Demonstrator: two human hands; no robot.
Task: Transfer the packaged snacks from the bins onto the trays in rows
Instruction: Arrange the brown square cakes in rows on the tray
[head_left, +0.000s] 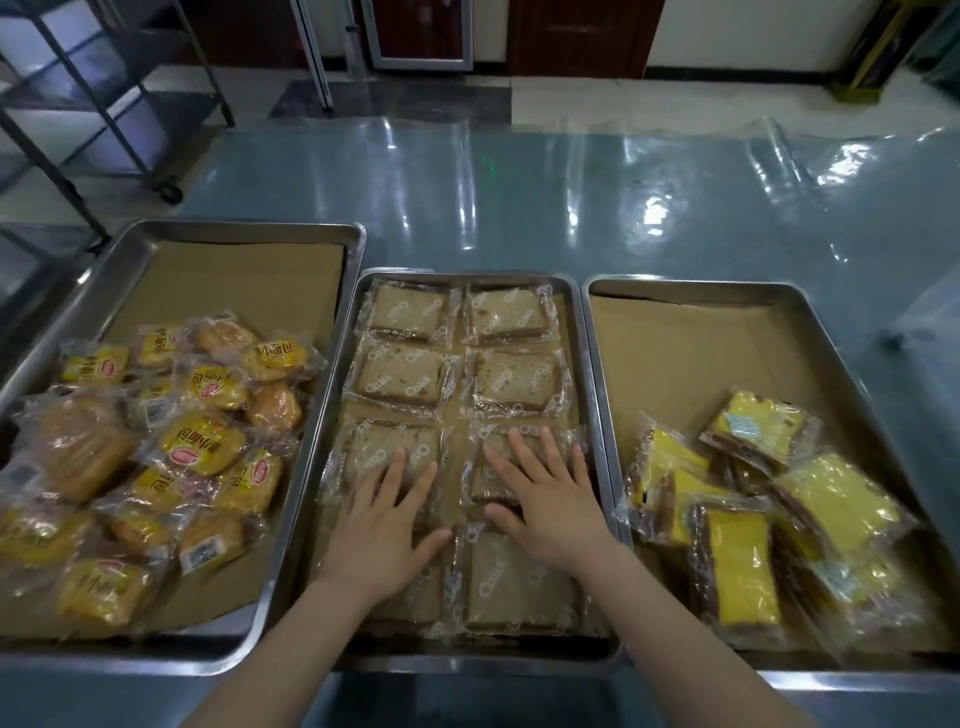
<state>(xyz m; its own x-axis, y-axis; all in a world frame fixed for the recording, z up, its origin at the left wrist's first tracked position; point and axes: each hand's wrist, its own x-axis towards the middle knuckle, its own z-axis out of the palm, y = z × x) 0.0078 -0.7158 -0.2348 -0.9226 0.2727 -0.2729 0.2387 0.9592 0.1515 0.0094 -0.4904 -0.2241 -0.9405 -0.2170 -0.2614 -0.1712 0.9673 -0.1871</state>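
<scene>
Glossy blue-grey plastic sheeting covers the worktop (519, 197) in my feed, with a pale tiled floor (623, 98) and a dark wooden door (582, 36) beyond it. At far left I see a dark wheeled rack (78, 93) standing on the floor. On the worktop's near left, the left tray (234, 231) is lined with cardboard (249, 291) and holds a loose heap of bun packets (202, 441) in yellow and clear wrap, piled at its near end. Just beside it sits the middle tray (576, 312), where the wrapped brown slices (405, 312) lie flat in two columns of four rows. My left hand (387, 525) lies palm down on the third slice of the left column, fingers straight and spread, gripping nothing. My right hand (545, 499) lies the same way on the third slice of the right column, fingers fanned and flat on the wrapper, thumb stretched toward the gap between the columns. Both forearms come in from the bottom edge, over the nearest row. Touching the middle tray on its right, the right tray (701, 286) has a cardboard lining too, and its yellow cake packets (737, 566) are jumbled at the near end, some tilted on edge.
</scene>
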